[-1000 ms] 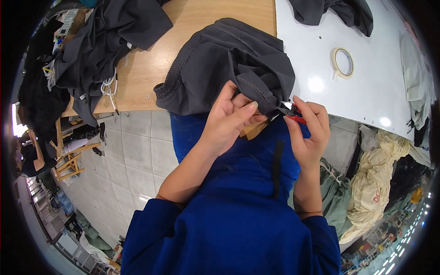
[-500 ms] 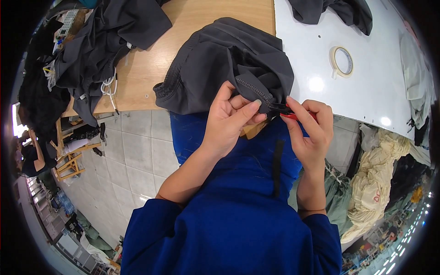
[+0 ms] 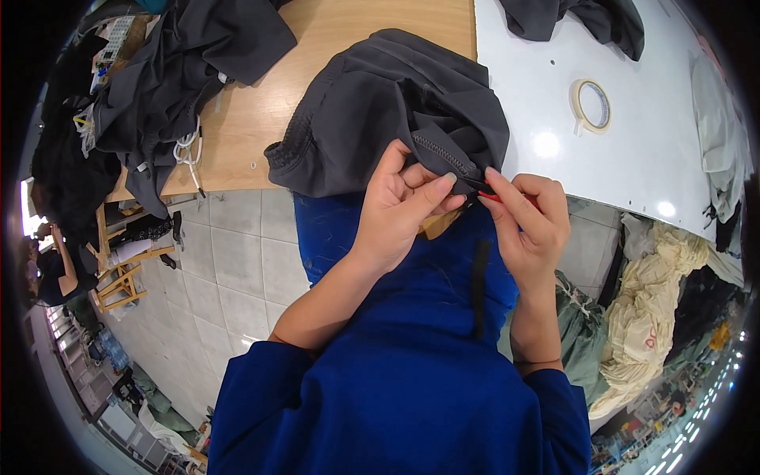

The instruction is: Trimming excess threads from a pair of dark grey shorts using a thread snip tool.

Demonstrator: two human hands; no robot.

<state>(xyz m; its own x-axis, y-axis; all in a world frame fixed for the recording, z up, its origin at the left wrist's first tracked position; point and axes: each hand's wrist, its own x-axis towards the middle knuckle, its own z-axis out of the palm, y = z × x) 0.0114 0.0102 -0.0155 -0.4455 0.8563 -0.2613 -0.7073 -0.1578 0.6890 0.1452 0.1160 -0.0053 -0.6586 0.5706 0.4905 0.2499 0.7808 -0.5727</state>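
Note:
A dark grey garment (image 3: 356, 119) with a gathered elastic edge lies bunched at the table's near edge. My left hand (image 3: 396, 210) pinches a fold of it between thumb and fingers, just below a visible overlocked seam (image 3: 447, 154). In my right hand (image 3: 532, 222) are small red-handled thread snips (image 3: 491, 196), gripped between thumb and fingers. Their tips are against the cloth at the seam's lower right end, close to the left fingertips. The blades are mostly hidden by the cloth and fingers.
More dark grey garments (image 3: 198, 47) with a white cord (image 3: 188, 150) are heaped at the left. A roll of cream tape (image 3: 591, 105) lies on the white tabletop (image 3: 538, 103). Cream cloth (image 3: 649, 317) is piled below at right. Another person (image 3: 59, 265) is at the far left.
My right hand has shifted slightly left and up with the snips, bringing them further into the cloth. The blades, visible before, are now mostly covered. My left hand has barely moved.

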